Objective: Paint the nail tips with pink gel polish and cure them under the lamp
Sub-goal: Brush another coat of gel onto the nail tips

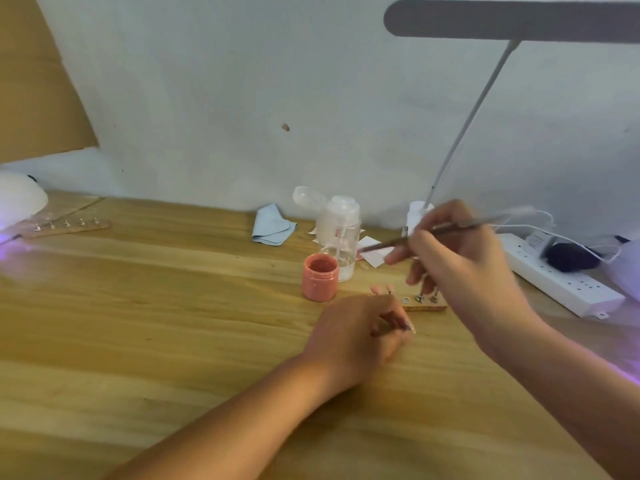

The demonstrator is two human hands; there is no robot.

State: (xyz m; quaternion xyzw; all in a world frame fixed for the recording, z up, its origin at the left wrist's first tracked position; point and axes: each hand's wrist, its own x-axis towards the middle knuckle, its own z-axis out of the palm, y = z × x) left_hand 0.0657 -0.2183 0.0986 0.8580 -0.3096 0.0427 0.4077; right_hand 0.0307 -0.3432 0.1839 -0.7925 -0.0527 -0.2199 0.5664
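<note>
Her right hand is raised off the wooden table, thumb and fingers pinched round a slim gel brush held like a pen. The bristle end points out past her fingertips toward the open jar of pink gel, which stands just beyond her left hand, I'd guess so a reload is only a short dip. The left hand rests on the table with its fingers curled in, apparently pinching one nail tip on a peg so it stays steady for painting; the blur leaves me unsure. Directly under the right hand lies a wooden holder strip with metal pegs and one bare socket, and a couple of pink painted tips stand at the end nearer the left hand. Far out past the left hand, the curing lamp glows violet, with a second strip of tips at its mouth, probably queued for curing. A clear pump bottle stands behind the jar.
</note>
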